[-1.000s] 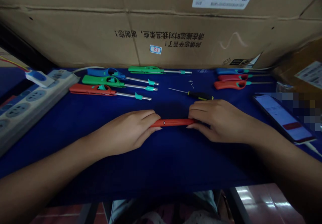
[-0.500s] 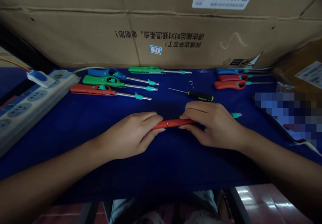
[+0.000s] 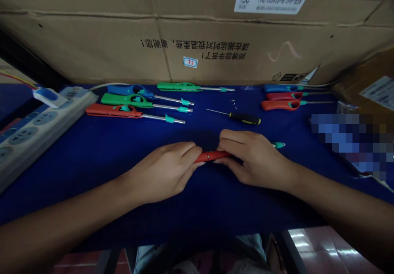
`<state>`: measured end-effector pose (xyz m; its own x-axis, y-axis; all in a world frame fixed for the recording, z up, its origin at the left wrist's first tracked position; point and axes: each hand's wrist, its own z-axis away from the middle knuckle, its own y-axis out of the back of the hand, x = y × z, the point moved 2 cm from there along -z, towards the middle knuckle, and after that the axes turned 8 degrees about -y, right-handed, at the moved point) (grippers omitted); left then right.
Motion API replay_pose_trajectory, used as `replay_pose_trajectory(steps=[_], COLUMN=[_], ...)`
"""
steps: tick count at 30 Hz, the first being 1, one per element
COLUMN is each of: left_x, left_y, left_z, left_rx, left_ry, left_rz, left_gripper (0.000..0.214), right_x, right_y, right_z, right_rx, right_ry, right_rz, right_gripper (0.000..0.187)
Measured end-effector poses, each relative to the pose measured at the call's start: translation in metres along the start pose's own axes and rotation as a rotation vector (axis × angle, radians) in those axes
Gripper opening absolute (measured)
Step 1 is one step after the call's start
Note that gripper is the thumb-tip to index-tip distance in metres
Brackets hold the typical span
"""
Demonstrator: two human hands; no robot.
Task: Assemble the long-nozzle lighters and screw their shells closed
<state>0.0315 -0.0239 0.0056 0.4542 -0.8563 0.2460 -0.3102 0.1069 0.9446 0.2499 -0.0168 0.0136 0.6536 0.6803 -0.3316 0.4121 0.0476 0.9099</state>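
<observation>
Blue tabletop [image 3: 191, 216] — red lighter [image 3: 217, 155] held crosswise, teal tip [image 3: 278, 145] pointing right.

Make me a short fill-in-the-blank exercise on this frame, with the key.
The red lighter is in the left hand and right hand; its teal tip shows beyond the ____ one.
The screwdriver has a handle of black and ____.
Of the three lighters on the right, the rearmost is ____.
The power strip lies on the ____ side of the table.

Missing words: right; yellow; blue; left.
</observation>
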Motion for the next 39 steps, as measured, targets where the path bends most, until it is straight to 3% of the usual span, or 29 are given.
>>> replay_pose_trajectory(steps=[3, 6, 8, 11, 17, 28, 34, 39], left_x=[-0.004, -0.013, -0.019, -0.022, -0.014, -0.01, -0.013, -0.011], left_y=[0.002, 0.005, 0.007, 0.007, 0.004, 0.007, 0.01, 0.011], left_z=[-0.003, -0.004, -0.003, -0.001, -0.002, 0.0, 0.003, 0.005], left_rx=[0.077, 0.273, 0.387, 0.459, 0.48, 0.563, 0.504, 0.474], left_ry=[0.07, 0.105, 0.097, 0.044, -0.013, 0.042, -0.089, -0.072], left_rz=[0.131, 0.229, 0.238, 0.242, 0.247, 0.224, 0.214, 0.217], left_gripper=[0.02, 0.019, 0.021, 0.018, 0.02, 0.024, 0.027, 0.028], right_x=[0.002, 0.007, 0.009, 0.011, 0.011, 0.005, 0.007, 0.007], right_y=[0.002, 0.004, 0.005, 0.005, -0.001, 0.003, 0.006, 0.007], right_z=[-0.001, -0.002, -0.001, 0.0, -0.001, 0.001, 0.001, 0.001], right_rx=[0.004, 0.015, 0.025, 0.046, 0.002, 0.01, 0.011, 0.018], right_ry=[-0.055, -0.103, -0.12, -0.116, -0.057, -0.089, -0.095, -0.105], right_rz=[-0.016, 0.006, 0.037, 0.062, 0.109, 0.07, 0.016, -0.003], right_gripper=[0.015, 0.015, 0.015, 0.016, 0.016, 0.01, 0.014, 0.008])
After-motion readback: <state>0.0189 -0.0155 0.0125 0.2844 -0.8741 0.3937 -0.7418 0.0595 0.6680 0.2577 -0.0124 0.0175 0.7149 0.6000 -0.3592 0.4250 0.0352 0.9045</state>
